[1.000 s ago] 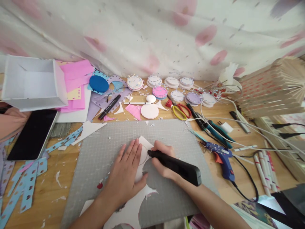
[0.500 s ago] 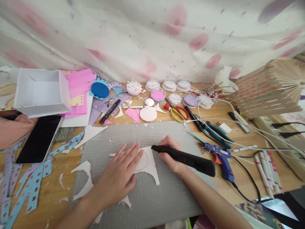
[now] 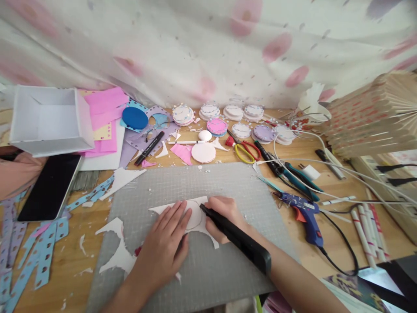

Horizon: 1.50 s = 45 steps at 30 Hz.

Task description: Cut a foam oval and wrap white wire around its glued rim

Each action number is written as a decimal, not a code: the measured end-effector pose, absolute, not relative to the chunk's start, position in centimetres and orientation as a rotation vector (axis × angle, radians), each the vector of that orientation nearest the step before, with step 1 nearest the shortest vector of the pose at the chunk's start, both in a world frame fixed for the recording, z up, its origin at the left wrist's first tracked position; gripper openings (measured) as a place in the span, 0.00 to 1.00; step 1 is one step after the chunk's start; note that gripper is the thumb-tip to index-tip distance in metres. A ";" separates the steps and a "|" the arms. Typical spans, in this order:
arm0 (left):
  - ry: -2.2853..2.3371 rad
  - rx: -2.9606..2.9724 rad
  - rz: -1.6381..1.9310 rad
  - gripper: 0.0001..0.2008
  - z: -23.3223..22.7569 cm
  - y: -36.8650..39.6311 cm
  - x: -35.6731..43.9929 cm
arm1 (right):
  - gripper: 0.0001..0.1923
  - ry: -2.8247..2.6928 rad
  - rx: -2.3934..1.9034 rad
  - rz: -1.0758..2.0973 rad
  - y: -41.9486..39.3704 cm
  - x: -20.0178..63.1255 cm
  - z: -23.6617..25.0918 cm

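Black cutter (image 3: 236, 237) tip swung down onto white sheet (image 3: 195, 215).

Cutting mat (image 3: 228, 182) lying at centre frame on the table (image 3: 65, 261).
Box (image 3: 48, 117) and tablet (image 3: 48, 184) sitting upper left; scissors (image 3: 246, 150) lying behind the mat; glue gun (image 3: 304, 213) resting right.

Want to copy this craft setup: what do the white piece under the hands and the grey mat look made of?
White piece: probably thin foam sheet or card, matte, with ragged cut edges. Grey mat: looks like a rubbery cutting mat, matte, printed with a faint grid. The right hand holds a black cutting tool, seemingly plastic.
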<state>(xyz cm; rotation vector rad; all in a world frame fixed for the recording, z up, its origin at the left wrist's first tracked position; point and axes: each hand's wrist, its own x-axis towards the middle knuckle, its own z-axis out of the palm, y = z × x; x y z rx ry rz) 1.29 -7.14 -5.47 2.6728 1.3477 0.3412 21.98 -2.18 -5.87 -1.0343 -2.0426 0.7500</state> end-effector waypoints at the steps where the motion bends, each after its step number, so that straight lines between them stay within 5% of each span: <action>1: 1.350 2.673 0.351 0.30 -5.5 -7.2 1.3 | 0.10 -2.049 -1.052 0.745 -2.3 21.8 -5.7; 11: 1.372 2.692 0.351 0.31 -5.7 -7.3 1.4 | 0.15 -2.019 -1.123 0.738 -2.7 21.4 -5.4; 45: 1.344 2.684 0.349 0.29 -5.7 -7.2 1.4 | 0.09 -2.012 -1.087 0.633 -3.4 21.2 -5.6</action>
